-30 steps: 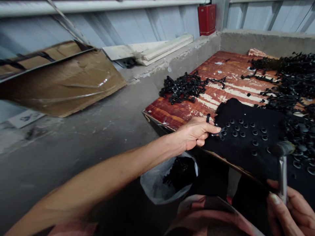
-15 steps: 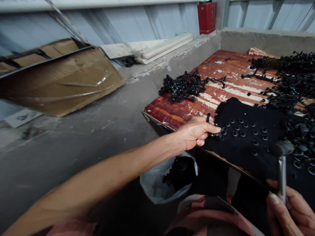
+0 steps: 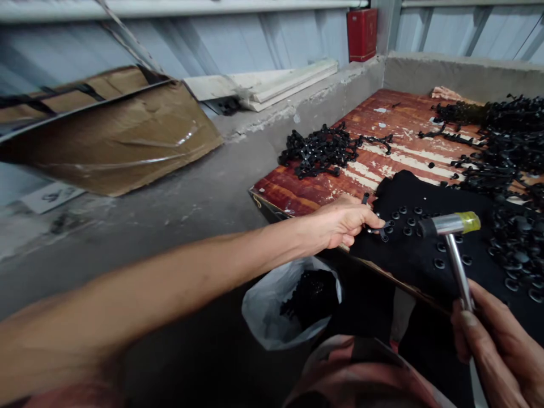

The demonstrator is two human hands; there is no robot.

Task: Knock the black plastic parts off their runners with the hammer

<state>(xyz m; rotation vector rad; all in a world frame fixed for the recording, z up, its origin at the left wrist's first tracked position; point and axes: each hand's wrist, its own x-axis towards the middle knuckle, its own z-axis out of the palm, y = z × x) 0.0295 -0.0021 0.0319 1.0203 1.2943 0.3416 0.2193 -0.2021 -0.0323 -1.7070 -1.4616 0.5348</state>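
So, left hand [image 3: 346, 222] had a black branched piece [image 3: 386, 229] pinched near the front edge of the surface [image 3: 293, 192], right hand [image 3: 493, 340] wrapped round a hammer [image 3: 457, 262]; looked like lining-up, any swing needing careful aim.

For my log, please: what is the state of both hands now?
Left hand: closed, holding a black part.
Right hand: closed, holding the hammer.

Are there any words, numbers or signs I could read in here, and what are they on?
None that can be read.
White board: a dark mark, too blurred to read.
Red box: a faint mark on the side, too small to read.
Hammer: no writing that I can see.
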